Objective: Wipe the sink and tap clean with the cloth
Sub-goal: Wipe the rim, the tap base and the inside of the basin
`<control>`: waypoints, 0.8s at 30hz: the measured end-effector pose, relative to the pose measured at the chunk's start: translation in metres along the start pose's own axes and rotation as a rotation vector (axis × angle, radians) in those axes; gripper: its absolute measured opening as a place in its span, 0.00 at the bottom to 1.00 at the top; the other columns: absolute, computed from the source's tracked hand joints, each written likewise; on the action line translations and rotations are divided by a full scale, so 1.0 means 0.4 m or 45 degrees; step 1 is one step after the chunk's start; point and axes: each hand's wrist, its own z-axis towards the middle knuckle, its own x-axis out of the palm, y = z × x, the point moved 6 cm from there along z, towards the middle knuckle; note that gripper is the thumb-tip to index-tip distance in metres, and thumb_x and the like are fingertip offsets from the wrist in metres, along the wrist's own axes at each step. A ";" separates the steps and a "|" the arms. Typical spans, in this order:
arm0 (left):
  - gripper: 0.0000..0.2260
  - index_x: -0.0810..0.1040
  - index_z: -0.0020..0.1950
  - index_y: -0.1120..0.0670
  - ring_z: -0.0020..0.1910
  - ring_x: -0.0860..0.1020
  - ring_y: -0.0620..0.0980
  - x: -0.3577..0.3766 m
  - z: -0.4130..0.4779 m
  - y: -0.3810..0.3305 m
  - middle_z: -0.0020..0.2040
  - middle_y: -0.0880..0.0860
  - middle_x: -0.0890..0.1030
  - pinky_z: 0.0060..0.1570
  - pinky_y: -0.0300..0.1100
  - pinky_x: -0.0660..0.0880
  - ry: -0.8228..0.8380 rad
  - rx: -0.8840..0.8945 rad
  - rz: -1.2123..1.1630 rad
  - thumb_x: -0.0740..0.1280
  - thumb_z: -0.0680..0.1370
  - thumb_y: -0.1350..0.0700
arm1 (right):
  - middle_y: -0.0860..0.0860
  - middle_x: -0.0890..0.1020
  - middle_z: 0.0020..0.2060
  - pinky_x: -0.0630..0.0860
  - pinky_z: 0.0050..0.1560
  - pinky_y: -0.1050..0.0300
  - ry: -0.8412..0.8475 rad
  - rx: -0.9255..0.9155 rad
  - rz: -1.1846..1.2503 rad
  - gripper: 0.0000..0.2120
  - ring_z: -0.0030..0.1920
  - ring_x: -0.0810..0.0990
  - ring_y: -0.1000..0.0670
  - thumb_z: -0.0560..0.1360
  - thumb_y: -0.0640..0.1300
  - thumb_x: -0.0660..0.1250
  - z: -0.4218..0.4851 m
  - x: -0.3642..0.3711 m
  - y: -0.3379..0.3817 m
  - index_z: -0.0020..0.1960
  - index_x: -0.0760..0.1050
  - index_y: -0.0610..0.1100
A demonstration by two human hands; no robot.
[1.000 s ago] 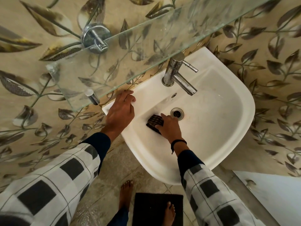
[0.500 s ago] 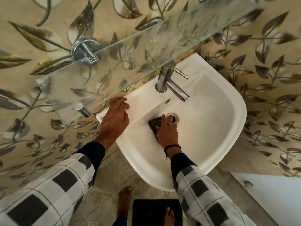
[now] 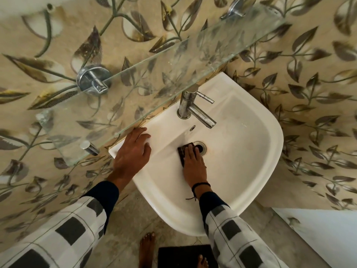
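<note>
The white sink (image 3: 270,151) hangs on a wall of leaf-patterned tiles (image 3: 309,78); the steel tap (image 3: 195,111) stands at its back edge, spout slanting out over the bowl, a thin lever sticking out near the top. The dark cloth (image 3: 183,151) lies folded on the bottom of the bowl, its far edge touching the drain (image 3: 202,148). The right hand (image 3: 194,165) lies flat on top of the cloth; the fingers are straight and close together, pressing down rather than curled round it, and the fingertips reach the rim of the drain. A black cord (image 3: 200,185) circles that wrist. The left hand (image 3: 131,153) rests palm down on the left back corner of the sink; its fingers are stretched out, slightly spread, and hold nothing. Both arms wear checked sleeves (image 3: 231,233) over dark cuffs. A glass shelf (image 3: 154,80) on metal brackets juts from the wall above the tap. Below the sink, bare feet (image 3: 146,248) stand on the floor, one partly on a dark mat (image 3: 181,256).
</note>
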 end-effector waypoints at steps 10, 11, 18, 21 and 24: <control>0.20 0.80 0.66 0.53 0.71 0.71 0.49 0.022 -0.010 0.006 0.71 0.49 0.75 0.67 0.48 0.73 0.021 0.072 0.049 0.61 0.80 0.46 | 0.53 0.44 0.80 0.52 0.76 0.42 0.144 -0.161 -0.120 0.30 0.79 0.42 0.49 0.80 0.54 0.36 -0.014 0.002 -0.019 0.81 0.44 0.48; 0.20 0.80 0.66 0.52 0.71 0.71 0.49 0.025 -0.010 0.009 0.71 0.49 0.75 0.66 0.49 0.74 0.033 0.061 0.057 0.61 0.80 0.45 | 0.51 0.44 0.80 0.51 0.76 0.42 0.130 -0.065 -0.073 0.29 0.79 0.41 0.49 0.82 0.53 0.40 -0.008 0.002 -0.018 0.81 0.44 0.47; 0.20 0.81 0.66 0.53 0.71 0.73 0.49 0.031 -0.010 0.011 0.70 0.50 0.77 0.65 0.50 0.75 0.013 0.095 0.084 0.62 0.79 0.44 | 0.56 0.45 0.80 0.49 0.77 0.44 0.345 -0.329 0.156 0.26 0.79 0.42 0.52 0.85 0.53 0.44 -0.078 0.033 0.065 0.81 0.45 0.51; 0.20 0.81 0.65 0.54 0.70 0.73 0.50 0.031 -0.009 0.012 0.70 0.51 0.77 0.64 0.50 0.76 -0.006 0.105 0.088 0.62 0.79 0.44 | 0.57 0.47 0.80 0.50 0.77 0.44 0.183 -0.298 -0.080 0.31 0.79 0.43 0.52 0.79 0.59 0.34 -0.060 0.008 -0.007 0.80 0.46 0.52; 0.20 0.81 0.65 0.54 0.70 0.73 0.50 0.034 -0.007 0.013 0.70 0.51 0.77 0.64 0.50 0.76 -0.002 0.113 0.095 0.63 0.79 0.45 | 0.52 0.48 0.80 0.51 0.76 0.45 0.109 -0.030 -0.065 0.31 0.79 0.44 0.49 0.79 0.56 0.35 -0.010 -0.002 -0.034 0.81 0.46 0.48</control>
